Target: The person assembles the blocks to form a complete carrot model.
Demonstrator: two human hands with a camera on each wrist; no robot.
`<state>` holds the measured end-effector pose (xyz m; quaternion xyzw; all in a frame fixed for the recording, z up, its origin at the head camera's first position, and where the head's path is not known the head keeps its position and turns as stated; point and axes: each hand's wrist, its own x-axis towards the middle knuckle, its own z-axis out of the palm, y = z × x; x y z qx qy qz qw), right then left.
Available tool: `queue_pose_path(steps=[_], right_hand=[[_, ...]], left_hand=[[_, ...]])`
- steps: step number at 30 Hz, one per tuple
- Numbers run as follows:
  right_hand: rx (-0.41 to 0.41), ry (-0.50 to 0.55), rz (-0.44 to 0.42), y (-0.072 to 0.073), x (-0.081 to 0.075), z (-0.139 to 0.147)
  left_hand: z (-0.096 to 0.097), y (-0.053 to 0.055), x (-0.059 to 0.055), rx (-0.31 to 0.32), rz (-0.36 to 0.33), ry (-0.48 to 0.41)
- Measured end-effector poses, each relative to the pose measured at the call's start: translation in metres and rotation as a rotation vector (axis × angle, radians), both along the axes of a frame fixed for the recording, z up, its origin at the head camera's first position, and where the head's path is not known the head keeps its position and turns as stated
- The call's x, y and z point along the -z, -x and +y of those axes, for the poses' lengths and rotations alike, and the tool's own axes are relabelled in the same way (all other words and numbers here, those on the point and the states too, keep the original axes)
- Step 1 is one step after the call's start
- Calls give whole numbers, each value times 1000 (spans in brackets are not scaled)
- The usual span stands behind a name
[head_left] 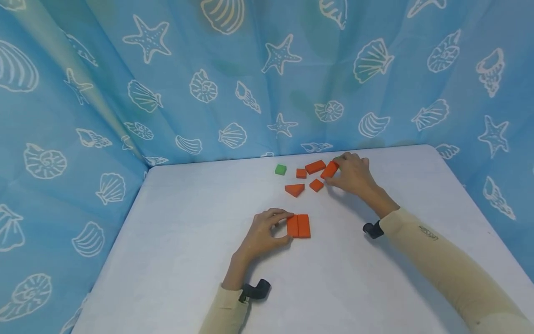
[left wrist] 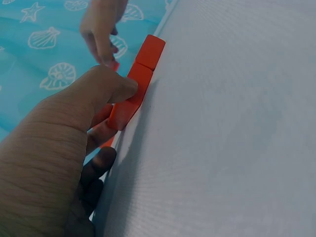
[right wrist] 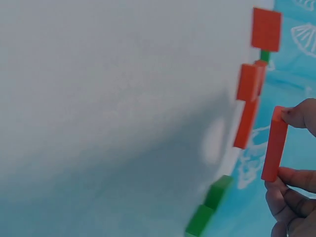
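My right hand (head_left: 353, 174) pinches a red block (head_left: 330, 170), one o'clock from the pair (head_left: 303, 226); swung low, may clip its nine-o'clock brick (head_left: 315, 167). Left hand (head_left: 261, 234) pinches half the pair; uneven squeeze may skew it.

Lateral clearance over the white table (head_left: 175, 260) is being provided left of the left hand (head_left: 263, 234). Access to the paired red blocks (head_left: 304, 226) from the left is being blocked by that hand; from the right, a path is being left open. A gap is being left between the pair and the red triangle (head_left: 295, 190). Beyond it, passage is being obstructed by scattered blocks (head_left: 315, 167) and the curtain (head_left: 233, 83). Right-side approach to the upper red block (head_left: 330, 170) is being blocked by the right hand (head_left: 354, 176).
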<state>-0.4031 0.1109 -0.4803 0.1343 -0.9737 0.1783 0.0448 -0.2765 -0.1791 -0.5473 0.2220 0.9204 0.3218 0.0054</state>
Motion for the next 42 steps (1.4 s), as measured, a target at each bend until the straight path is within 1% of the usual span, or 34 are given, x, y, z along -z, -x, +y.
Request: queue_pose_path(steps=[5,10,14,19,22,27,31,34,42], right_hand=[[-74,23,-3,-24,-13,0],[-151,51,3,-49,-20,-2],[-192,59,24,-66,-22,-6],[-245,75,52,-82,-19,-9],[-274,81,59,-90,-17,-11],[-316,73,44,-102,-11,-14],[-340,72,36,-109,-10,-18],[-352,68,30,-113,-10,-19],[-359,51,-6,-119,0,-20]], left_hand=[[-2,2,-2,15,4,-12],[-3,2,-2,10,5,-9],[-3,2,-3,2,-1,-10],[-3,1,-2,-5,-6,-5],[-3,1,-1,-5,-7,-3],[-3,1,0,-3,-4,-7],[-3,0,-1,-2,0,-13],[-3,0,0,1,7,-12],[-1,1,1,24,27,-16]])
